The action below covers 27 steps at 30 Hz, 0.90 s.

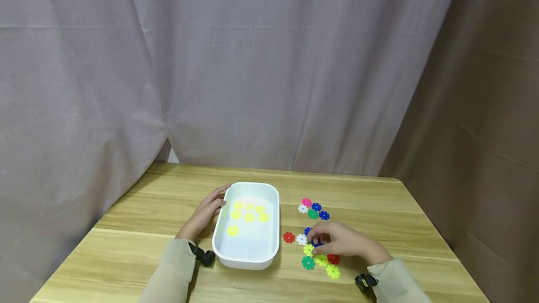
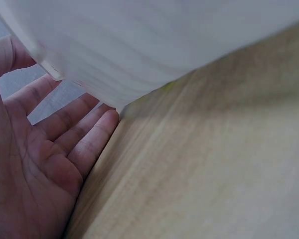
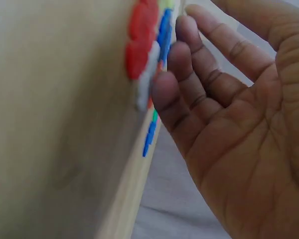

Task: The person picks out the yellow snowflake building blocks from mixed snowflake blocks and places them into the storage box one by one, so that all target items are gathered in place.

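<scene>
My left hand (image 1: 206,212) grips the left rim of a white plastic tray (image 1: 275,228). In the left wrist view the fingers (image 2: 70,117) lie along the tray's outer wall, and the thumb tip is hidden behind the rim. Several yellow notched discs (image 1: 233,231) lie flat in the tray. My right hand (image 1: 343,240) hovers low over loose notched snowflake discs on the table, its fingers loosely bent, thumb apart. Beneath its fingertips are blue discs (image 1: 308,231) and a yellow disc (image 1: 309,249). The right wrist view shows the fingers beside the discs, seen edge-on; nothing is visibly held.
A red disc (image 1: 288,237) and a white disc (image 1: 301,239) lie between tray and right hand. Nearer are a green disc (image 1: 308,263) and more yellow discs (image 1: 333,271). Behind sits a mixed group with a pink disc (image 1: 306,202). Grey curtains (image 1: 269,83) border the wooden table (image 1: 358,188).
</scene>
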Tool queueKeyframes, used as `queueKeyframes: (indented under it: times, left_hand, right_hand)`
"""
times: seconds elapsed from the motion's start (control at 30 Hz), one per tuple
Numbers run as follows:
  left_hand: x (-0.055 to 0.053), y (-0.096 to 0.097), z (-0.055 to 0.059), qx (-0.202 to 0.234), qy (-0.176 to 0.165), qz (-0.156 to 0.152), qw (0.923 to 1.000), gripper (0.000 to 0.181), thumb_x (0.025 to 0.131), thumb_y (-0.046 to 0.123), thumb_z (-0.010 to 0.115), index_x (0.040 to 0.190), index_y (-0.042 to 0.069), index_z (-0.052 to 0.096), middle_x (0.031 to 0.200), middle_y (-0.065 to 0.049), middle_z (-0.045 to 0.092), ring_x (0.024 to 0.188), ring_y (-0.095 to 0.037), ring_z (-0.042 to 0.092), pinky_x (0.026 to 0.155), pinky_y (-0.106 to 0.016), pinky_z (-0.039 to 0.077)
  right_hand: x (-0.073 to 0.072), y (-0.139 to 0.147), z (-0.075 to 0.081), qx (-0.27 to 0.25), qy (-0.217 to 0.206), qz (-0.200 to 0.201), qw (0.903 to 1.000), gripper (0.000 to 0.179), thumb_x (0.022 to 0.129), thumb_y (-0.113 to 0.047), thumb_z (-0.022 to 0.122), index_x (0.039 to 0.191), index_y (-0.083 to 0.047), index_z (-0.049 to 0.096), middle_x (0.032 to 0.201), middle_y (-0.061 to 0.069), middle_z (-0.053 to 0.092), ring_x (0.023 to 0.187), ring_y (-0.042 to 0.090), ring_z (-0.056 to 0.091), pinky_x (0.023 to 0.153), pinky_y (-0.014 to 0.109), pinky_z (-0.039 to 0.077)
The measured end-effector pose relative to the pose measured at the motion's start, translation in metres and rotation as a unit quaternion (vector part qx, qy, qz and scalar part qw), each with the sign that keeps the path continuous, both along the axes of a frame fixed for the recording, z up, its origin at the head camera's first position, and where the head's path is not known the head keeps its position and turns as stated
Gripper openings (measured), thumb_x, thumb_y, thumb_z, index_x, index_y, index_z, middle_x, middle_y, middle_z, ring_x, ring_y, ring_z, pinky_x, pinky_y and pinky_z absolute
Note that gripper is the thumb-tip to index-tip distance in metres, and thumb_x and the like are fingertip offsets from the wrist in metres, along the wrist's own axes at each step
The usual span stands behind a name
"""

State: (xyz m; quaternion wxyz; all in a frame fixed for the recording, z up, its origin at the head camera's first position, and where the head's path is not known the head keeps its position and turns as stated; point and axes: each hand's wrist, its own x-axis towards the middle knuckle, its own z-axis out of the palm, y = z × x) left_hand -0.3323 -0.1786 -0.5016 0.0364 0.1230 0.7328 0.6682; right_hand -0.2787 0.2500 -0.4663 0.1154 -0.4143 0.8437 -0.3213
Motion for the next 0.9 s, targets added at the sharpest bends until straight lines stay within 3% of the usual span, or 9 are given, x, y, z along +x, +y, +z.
queueKeyframes:
  times: [0.13,0.4,0.67,0.9]
  left_hand:
    - [-0.0003,0.0000,0.0005,-0.005,0.003,-0.001,1.0000,0.052,0.100,0.016,0.052,0.151,0.024,0.047,0.141,-0.020,0.053,0.121,-0.033,0.059,0.098,-0.036,0.051]
    - [-0.0001,0.0000,0.0000,-0.007,0.003,-0.002,1.0000,0.052,0.100,0.014,0.051,0.150,0.023,0.047,0.140,-0.021,0.053,0.120,-0.033,0.059,0.096,-0.034,0.051]
    - [-0.0021,0.0010,-0.0005,-0.002,0.001,-0.001,1.0000,0.053,0.099,0.013,0.050,0.151,0.019,0.046,0.141,-0.023,0.052,0.122,-0.034,0.058,0.096,-0.032,0.052]
    - [-0.0012,0.0009,-0.0004,0.006,-0.001,0.000,1.0000,0.052,0.099,0.013,0.050,0.150,0.021,0.048,0.141,-0.021,0.053,0.122,-0.033,0.058,0.096,-0.031,0.052]
  right_hand:
    - [0.0016,-0.0048,-0.0027,0.000,0.027,0.014,0.9995,0.022,0.090,-0.024,0.077,0.110,-0.015,0.072,0.090,0.001,0.064,0.077,0.017,0.058,0.065,0.022,0.051]
    - [0.0040,-0.0079,-0.0018,0.012,0.031,0.008,0.9994,0.020,0.089,-0.021,0.078,0.108,-0.019,0.072,0.089,0.000,0.063,0.078,0.017,0.057,0.065,0.022,0.050]
    - [0.0043,-0.0079,-0.0010,0.026,-0.006,-0.014,0.9995,0.024,0.089,-0.021,0.078,0.112,-0.023,0.074,0.094,-0.005,0.065,0.083,0.017,0.058,0.070,0.025,0.052]
    - [0.0056,-0.0087,0.0010,0.036,-0.009,-0.017,0.9992,0.021,0.088,-0.023,0.078,0.109,-0.024,0.075,0.094,-0.006,0.064,0.083,0.016,0.057,0.071,0.024,0.051]
